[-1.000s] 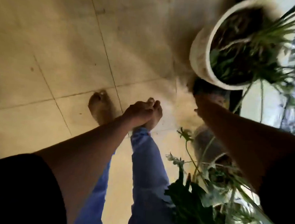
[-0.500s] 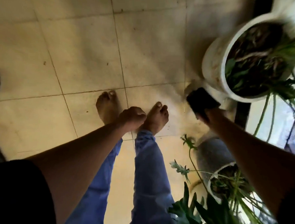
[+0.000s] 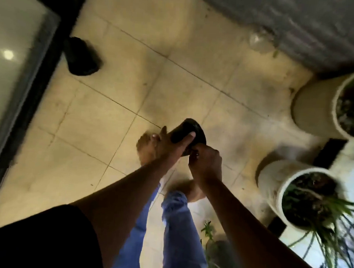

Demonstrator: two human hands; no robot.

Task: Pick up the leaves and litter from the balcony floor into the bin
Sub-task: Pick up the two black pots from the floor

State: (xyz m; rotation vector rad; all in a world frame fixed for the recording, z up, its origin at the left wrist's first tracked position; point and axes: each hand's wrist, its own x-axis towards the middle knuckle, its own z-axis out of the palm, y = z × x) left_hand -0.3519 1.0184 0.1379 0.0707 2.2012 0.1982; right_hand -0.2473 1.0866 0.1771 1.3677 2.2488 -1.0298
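**Both hands on a dark object above the tiles**

Head view: the left hand (image 3: 167, 142) curls round a dark rounded object (image 3: 189, 132), thumb across its top, held up over the balcony floor (image 3: 117, 86), probably to steady it. The right hand (image 3: 206, 163) pinches at its lower edge, fingers bent; what it picks at is too blurred to tell. A dark bin (image 3: 82, 56) stands well apart by the door frame. Pale litter (image 3: 259, 41) lies near the far wall, beyond two white planters (image 3: 279, 179).

You're over a beige tiled floor (image 3: 116, 103) with dark grout lines, a frosted glass door (image 3: 15, 51) in a black frame on the left, grey wall (image 3: 298, 23) up top, white planters (image 3: 281, 179) on the right.
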